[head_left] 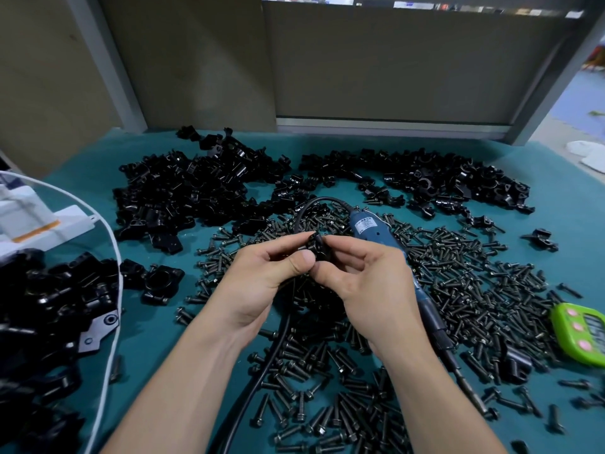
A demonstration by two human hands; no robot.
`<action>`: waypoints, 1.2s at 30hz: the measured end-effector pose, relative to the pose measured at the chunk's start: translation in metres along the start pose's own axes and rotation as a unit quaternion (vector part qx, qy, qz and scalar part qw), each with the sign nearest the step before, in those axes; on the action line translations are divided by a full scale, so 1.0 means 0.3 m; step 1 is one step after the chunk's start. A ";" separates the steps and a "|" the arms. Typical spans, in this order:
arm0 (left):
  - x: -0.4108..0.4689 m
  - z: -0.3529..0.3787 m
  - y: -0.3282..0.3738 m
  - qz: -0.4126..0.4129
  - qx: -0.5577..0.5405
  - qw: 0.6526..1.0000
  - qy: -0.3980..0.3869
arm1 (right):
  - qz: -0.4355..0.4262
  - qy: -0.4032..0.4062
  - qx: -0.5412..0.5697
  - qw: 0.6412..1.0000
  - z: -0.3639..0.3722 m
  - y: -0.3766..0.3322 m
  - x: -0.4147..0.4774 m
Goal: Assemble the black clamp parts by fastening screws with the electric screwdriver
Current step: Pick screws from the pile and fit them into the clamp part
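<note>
Both hands meet over the middle of the worktop (556,204), a teal, felt-like mat. The left hand (262,276) and right hand (363,283) each keep a grip pinched tight on one small glossy black clamp part (316,249), thumbs at its near edge; whether a screw sits in it I can't quite make out. The electric screwdriver (373,229), blue plastic with a dark nose, lies under the right wrist on a litter of dull flanged screws (474,290). Angular black heaps (183,191) rest behind, near plain grey panels (376,60). A lime-green timer (579,332) sits far right
</note>
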State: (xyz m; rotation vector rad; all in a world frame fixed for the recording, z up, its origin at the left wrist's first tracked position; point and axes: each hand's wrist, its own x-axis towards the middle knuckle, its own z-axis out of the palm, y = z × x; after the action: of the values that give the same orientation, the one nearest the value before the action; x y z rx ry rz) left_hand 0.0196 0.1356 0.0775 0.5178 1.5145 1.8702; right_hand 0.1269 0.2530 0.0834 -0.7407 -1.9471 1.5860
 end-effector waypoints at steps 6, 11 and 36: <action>0.009 -0.006 -0.016 -0.017 0.016 1.000 0.007 | -0.031 -0.020 -0.070 0.997 -0.005 -0.012 -0.016; 0.017 -0.018 -0.027 -0.007 0.040 0.999 -0.015 | -0.060 -0.043 -0.113 0.991 -0.015 -0.014 -0.018; 0.007 -0.029 -0.009 0.021 0.031 0.993 0.112 | -0.051 -0.222 -0.475 0.850 -0.075 0.009 -0.394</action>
State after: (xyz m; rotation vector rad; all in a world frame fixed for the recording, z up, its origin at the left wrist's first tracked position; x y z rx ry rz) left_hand 0.0131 0.1313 0.0724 0.3797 1.7230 1.9732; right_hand 0.2275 0.1870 0.0786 -0.6067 -3.0950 0.6556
